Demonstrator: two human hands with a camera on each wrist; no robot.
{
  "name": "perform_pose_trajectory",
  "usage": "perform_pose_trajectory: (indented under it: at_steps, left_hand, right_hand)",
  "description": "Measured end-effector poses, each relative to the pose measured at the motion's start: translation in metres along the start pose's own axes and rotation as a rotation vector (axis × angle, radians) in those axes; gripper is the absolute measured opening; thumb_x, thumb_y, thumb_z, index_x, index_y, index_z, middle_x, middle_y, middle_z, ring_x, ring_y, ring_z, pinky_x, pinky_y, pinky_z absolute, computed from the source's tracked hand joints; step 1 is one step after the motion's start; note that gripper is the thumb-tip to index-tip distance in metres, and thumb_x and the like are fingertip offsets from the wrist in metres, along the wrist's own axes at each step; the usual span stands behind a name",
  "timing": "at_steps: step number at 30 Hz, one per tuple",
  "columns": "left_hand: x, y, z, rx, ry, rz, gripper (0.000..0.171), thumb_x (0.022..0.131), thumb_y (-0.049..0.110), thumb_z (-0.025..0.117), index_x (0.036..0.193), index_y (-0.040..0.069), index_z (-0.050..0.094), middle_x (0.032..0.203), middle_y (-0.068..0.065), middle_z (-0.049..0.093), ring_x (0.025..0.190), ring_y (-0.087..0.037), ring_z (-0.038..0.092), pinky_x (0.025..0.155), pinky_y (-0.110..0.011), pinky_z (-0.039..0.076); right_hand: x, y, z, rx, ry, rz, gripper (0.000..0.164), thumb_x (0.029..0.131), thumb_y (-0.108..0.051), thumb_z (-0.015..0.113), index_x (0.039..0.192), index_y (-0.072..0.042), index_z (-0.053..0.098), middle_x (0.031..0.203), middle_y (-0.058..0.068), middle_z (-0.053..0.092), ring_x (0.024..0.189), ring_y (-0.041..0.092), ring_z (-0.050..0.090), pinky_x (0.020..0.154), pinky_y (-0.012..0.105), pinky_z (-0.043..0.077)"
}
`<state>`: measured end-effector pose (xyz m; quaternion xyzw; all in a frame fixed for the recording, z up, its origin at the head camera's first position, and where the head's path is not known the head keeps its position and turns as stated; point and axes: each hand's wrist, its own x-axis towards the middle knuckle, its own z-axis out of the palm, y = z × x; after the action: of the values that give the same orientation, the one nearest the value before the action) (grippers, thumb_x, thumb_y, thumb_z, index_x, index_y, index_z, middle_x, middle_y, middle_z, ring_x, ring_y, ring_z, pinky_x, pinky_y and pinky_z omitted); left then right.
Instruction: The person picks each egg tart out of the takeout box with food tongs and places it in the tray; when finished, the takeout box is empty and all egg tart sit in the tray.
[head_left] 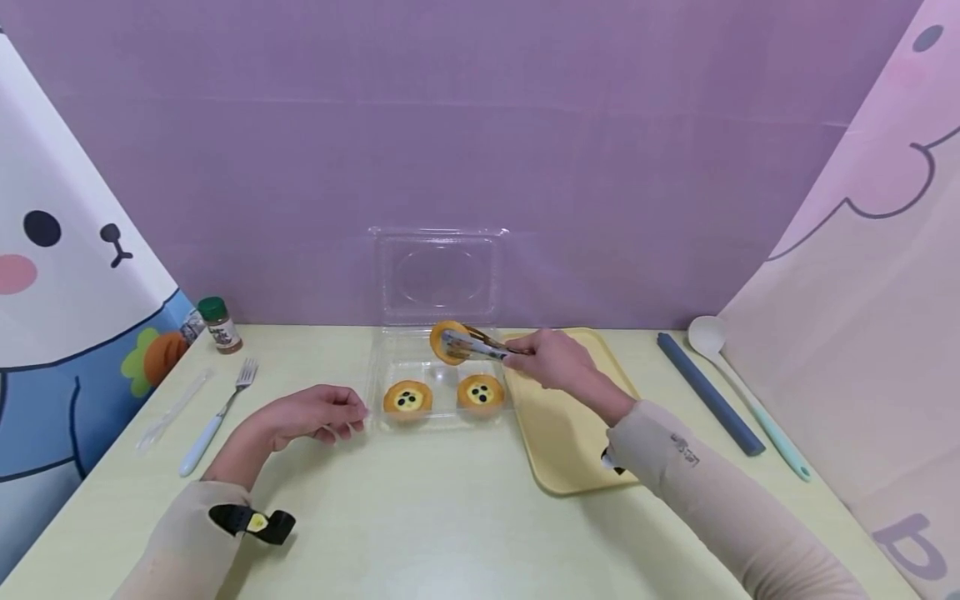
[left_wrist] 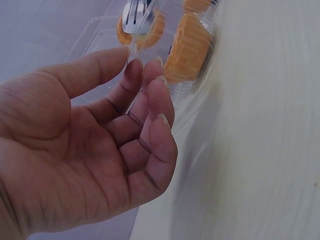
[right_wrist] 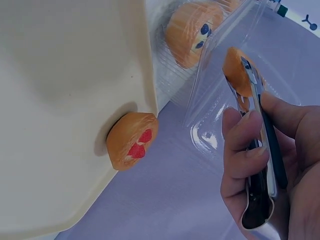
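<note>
My right hand grips metal tongs with dark handles. Between their tips is a golden tart, tilted on its side above the back half of a clear plastic box. Two tarts with dark berries, a left one and a right one, sit in the box's front half. The box's lid stands raised behind it. At the box's left edge, my left hand pinches the rim between thumb and forefinger, the other fingers loosely curled.
A yellow tray lies right of the box; a red-topped tart sits on it, behind my hand in the head view. Farther right are a dark blue bar and a spoon. Leftward: a fork, a clear wrapper, a green-capped jar.
</note>
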<state>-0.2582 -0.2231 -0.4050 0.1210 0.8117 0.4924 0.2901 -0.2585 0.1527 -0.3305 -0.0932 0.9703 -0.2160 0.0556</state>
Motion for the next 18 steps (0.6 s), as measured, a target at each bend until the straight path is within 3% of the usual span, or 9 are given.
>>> perform_pose_trajectory:
  at_steps: [3,10,18]
  left_hand:
    - [-0.0001,0.0001,0.0001,0.002,0.000,-0.001,0.036,0.101,0.031,0.059,0.116,-0.002,0.060,0.103,-0.007,0.066,0.091,-0.022,0.061,0.079,-0.034,0.050]
    - [0.0008,0.0006,-0.0005,0.007,-0.001,-0.001,0.035,0.101,0.031,0.060,0.115,-0.001,0.060,0.103,-0.007,0.066,0.092,-0.023,0.061,0.079,-0.035,0.050]
    - [0.0003,0.0005,-0.0005,0.008,0.002,-0.010,0.035,0.101,0.032,0.059,0.115,-0.001,0.060,0.103,-0.007,0.066,0.093,-0.023,0.061,0.079,-0.035,0.051]
  right_hand:
    - [-0.0002,-0.0005,-0.0018,-0.007,0.006,0.006,0.040,0.097,-0.042,0.064,0.134,-0.028,0.065,0.105,0.003,0.077,0.057,0.015,0.065,0.049,0.031,0.043]
    - [-0.0019,-0.0009,-0.0054,0.006,0.012,0.032,0.042,0.096,-0.044,0.064,0.135,-0.030,0.064,0.081,0.000,0.073,0.055,0.014,0.063,0.051,0.032,0.044]
    - [-0.0089,0.0031,-0.0092,0.037,0.019,0.012,0.041,0.096,-0.041,0.065,0.135,-0.028,0.064,0.066,-0.002,0.063,0.052,0.014,0.060,0.051,0.032,0.044]
